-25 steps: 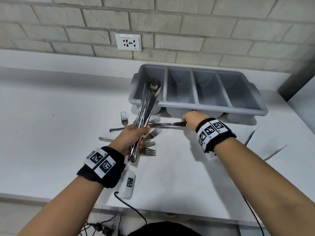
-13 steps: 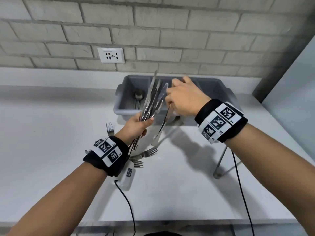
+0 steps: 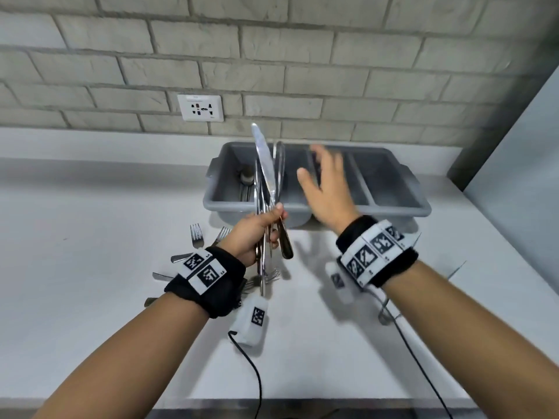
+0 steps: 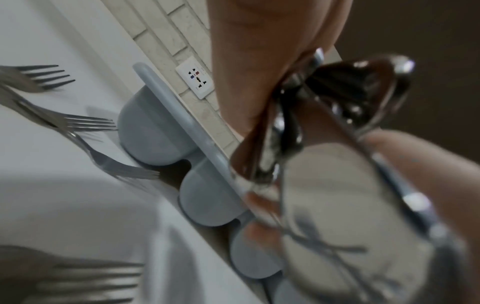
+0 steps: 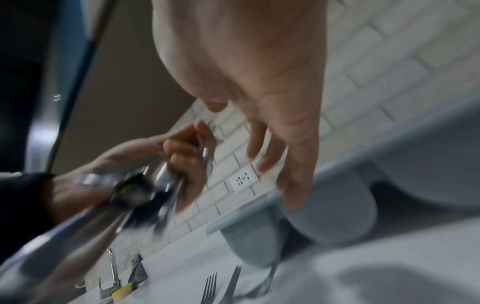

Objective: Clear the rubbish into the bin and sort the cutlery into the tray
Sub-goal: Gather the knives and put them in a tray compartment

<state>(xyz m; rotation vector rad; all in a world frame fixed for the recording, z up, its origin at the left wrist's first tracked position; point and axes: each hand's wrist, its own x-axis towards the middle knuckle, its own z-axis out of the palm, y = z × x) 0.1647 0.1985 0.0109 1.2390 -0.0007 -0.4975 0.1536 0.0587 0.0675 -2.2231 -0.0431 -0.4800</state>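
Observation:
My left hand point(image 3: 272, 222) grips a bundle of knives point(image 3: 266, 176), blades pointing up, just in front of the grey four-compartment tray point(image 3: 393, 204). The left wrist view shows the bundle's handles point(image 4: 337, 98) clamped between thumb and fingers. My right hand point(image 3: 314, 164) hovers open and blurred over the tray's middle compartments and holds nothing; its spread fingers point(image 5: 270, 152) show in the right wrist view. Spoons point(image 3: 246, 176) lie in the leftmost compartment. Several forks point(image 3: 196, 234) lie on the white counter to the left of my left hand.
More cutlery point(image 3: 385, 313) lies on the counter under my right forearm. A brick wall with a socket point(image 3: 201, 107) stands close behind the tray. Cables point(image 3: 257, 376) hang from both wrists across the counter's front edge. A dark panel point(image 3: 514, 131) closes off the right.
My right hand carried a knife up from the counter to the bundle and now is empty, spread over the tray. The left hand's bundle stands more upright.

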